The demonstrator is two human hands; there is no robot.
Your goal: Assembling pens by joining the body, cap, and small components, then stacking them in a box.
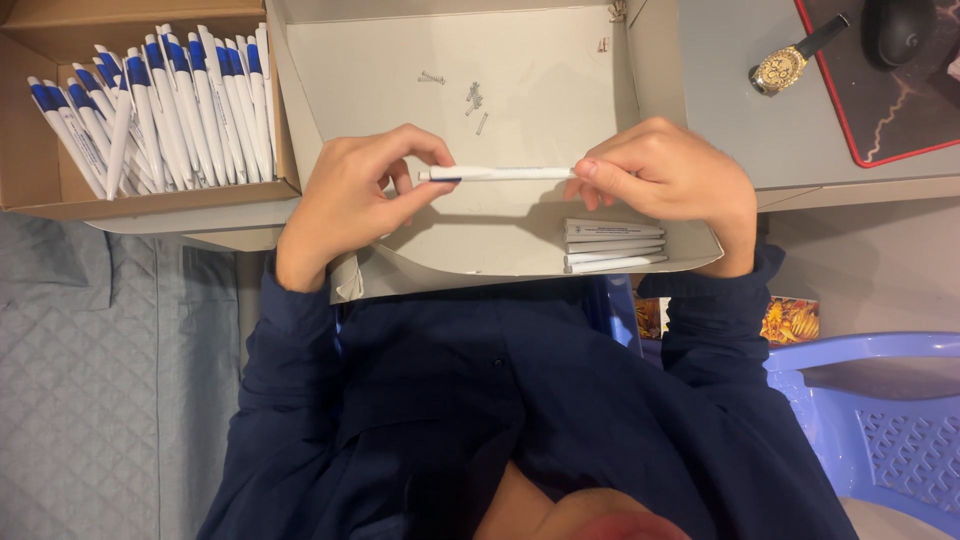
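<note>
Both hands hold one white pen (497, 173) level above the white tray (520, 60). The left hand (350, 200) pinches the pen's left end, where a dark blue bit shows, between thumb and fingers; the right hand (668, 178) pinches its right end the same way. In the tray, a few small springs (472, 98) lie beyond the pen, and a stack of white barrels (613, 245) lies at the near right corner, under the right hand. Left of the tray, a brown box (40, 180) holds many white-and-blue pens (150, 105). Right of the tray, a wristwatch (785, 66) lies on the desk.
</note>
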